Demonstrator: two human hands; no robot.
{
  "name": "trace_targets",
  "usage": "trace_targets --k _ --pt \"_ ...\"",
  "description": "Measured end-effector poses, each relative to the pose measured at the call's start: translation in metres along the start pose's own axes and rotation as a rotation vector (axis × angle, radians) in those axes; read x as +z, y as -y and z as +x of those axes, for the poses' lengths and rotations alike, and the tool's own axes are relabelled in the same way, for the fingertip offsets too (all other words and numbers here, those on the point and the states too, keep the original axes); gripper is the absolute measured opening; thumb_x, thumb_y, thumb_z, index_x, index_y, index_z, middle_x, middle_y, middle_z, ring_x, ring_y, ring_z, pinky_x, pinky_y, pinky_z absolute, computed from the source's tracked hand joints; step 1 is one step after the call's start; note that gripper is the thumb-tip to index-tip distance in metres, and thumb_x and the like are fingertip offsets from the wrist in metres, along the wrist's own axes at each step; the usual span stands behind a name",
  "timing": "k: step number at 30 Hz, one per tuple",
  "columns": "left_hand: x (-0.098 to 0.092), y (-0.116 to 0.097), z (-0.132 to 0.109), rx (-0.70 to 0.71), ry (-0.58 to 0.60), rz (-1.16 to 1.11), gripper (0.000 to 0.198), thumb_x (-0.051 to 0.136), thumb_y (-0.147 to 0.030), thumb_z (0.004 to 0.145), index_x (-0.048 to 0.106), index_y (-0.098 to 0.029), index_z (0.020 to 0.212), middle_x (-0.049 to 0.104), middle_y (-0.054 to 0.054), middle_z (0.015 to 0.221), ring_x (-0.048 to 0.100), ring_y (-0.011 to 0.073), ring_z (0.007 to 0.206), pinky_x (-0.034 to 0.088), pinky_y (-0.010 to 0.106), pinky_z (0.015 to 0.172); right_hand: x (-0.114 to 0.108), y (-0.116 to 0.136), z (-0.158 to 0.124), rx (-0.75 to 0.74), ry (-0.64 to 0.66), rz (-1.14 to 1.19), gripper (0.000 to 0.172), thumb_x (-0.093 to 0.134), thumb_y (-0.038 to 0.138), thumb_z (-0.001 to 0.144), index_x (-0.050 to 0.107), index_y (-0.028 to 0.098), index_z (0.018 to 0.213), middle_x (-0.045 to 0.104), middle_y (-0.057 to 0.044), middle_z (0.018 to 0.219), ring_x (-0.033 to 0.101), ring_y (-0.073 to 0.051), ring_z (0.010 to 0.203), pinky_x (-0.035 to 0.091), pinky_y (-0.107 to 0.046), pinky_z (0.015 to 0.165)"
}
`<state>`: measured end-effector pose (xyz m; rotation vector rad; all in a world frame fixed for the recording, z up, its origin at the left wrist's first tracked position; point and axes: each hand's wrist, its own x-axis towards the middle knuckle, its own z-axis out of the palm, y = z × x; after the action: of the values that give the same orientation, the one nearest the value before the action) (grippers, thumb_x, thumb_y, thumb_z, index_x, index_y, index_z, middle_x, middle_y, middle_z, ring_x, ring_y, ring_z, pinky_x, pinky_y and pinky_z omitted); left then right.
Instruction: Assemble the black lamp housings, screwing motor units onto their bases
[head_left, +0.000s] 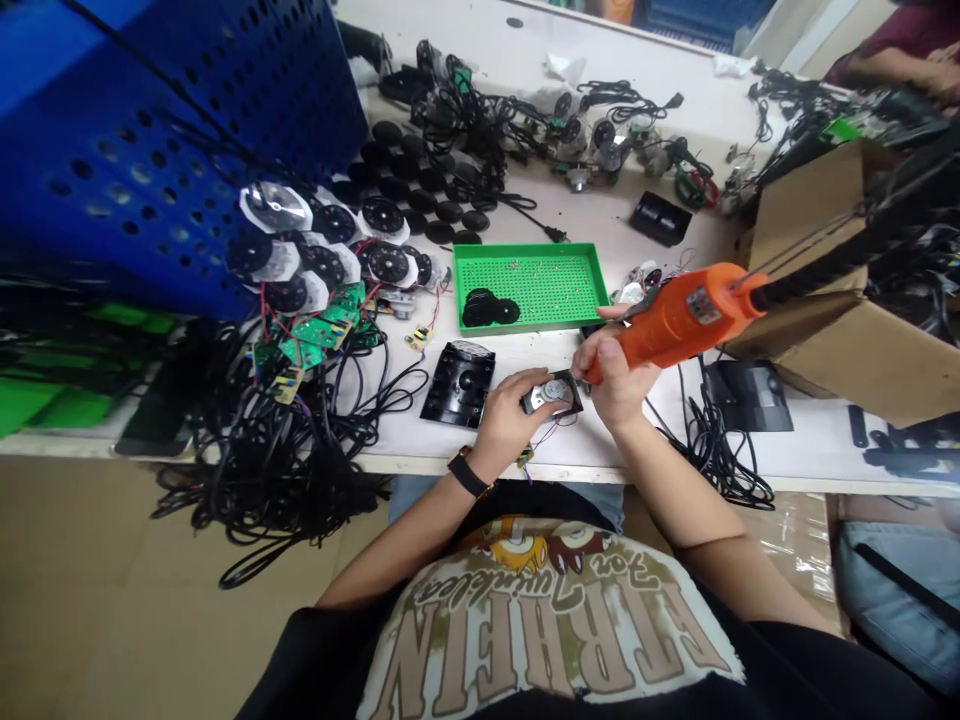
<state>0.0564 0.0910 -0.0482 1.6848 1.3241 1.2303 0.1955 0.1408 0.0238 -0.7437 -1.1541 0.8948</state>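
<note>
My left hand [512, 410] is closed around a small motor unit [555, 393], a round metal body in a black housing with thin red wires, close to the table's front edge. In my right hand [616, 385] is an orange electric screwdriver [679, 318], tilted, its cable running off to the upper right. The tool's tip is beside the motor unit; whether they touch I cannot tell. A black plastic shell [458, 384] lies left of my left hand. Beyond both hands, a green tray [530, 327] holds small screws and black discs.
At left, motor assemblies with green circuit boards [324, 335] and tangled black cables [292, 450] overhang the edge beside a blue crate [187, 130]. An open cardboard box [810, 215] stands at right, near a black housing [750, 395]. Another person's arm [900, 68] shows at upper right.
</note>
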Motion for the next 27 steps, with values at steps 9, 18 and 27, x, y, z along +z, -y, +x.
trace_targets --k 9,18,27 --pt "-0.003 -0.003 -0.001 0.028 0.024 0.034 0.035 0.086 -0.022 0.084 0.075 -0.020 0.117 0.077 0.010 0.124 0.073 0.0260 0.118 0.058 0.046 0.108 -0.002 0.004 -0.005 0.021 -0.052 0.021 0.037 0.076 0.053 0.088 0.060 0.024 0.104 0.053 0.009 0.056 0.051 -0.012 0.038 0.044 -0.026 0.040" --pt "-0.004 -0.011 0.001 0.094 0.022 0.086 0.028 0.084 -0.024 0.087 0.073 -0.020 0.113 0.076 0.010 0.124 0.071 0.0258 0.119 0.057 0.046 0.108 -0.003 0.009 -0.006 -0.003 -0.069 0.033 0.032 0.077 0.048 0.090 0.062 0.024 0.104 0.056 0.008 0.057 0.052 -0.012 0.039 0.043 -0.026 0.041" --pt "-0.004 -0.012 0.001 0.025 0.051 0.087 0.030 0.082 -0.020 0.086 0.072 -0.020 0.114 0.076 0.010 0.123 0.071 0.0262 0.118 0.056 0.046 0.108 -0.003 0.005 -0.009 0.043 -0.085 -0.003 0.037 0.075 0.055 0.089 0.060 0.025 0.104 0.054 0.009 0.054 0.052 -0.012 0.040 0.045 -0.027 0.045"
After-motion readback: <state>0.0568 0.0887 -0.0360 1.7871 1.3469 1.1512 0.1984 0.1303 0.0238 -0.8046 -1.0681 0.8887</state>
